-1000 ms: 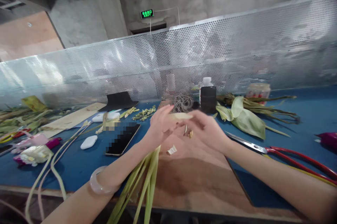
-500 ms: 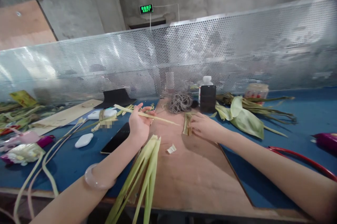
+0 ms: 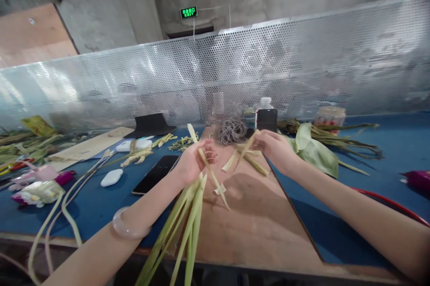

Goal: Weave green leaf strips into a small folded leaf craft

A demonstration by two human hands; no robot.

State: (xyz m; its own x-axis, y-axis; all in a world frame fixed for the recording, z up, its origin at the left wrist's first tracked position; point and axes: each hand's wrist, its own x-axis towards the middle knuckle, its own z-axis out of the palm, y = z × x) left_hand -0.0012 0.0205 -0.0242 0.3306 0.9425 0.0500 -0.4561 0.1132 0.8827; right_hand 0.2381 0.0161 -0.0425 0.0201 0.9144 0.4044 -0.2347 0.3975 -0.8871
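Observation:
My left hand [image 3: 195,161] is closed round a long pale leaf strip [image 3: 211,174], which slants down toward the board with its tip at the lower right. In my right hand [image 3: 272,146] a shorter dry leaf strip [image 3: 247,149] is pinched between thumb and fingers. Beneath that hand, several cut strips [image 3: 257,164] lie on the brown board [image 3: 242,228]. A bundle of long green-yellow leaves [image 3: 188,219] rests below my left hand and hangs over the front edge. A small pale scrap [image 3: 220,189] lies on the board behind the left hand's strip.
Behind the hands sit a coil of grey cord [image 3: 232,131], a black phone-like slab [image 3: 267,120] and a bottle [image 3: 265,101]. A phone [image 3: 156,174] and a white case [image 3: 112,177] lie left. Broad leaves [image 3: 316,149] and a red cable [image 3: 386,201] are right.
My right hand has lifted a dry strip from the pile on the board. The strip in my left hand has swung from nearly level to steeply slanted, its tip now lower.

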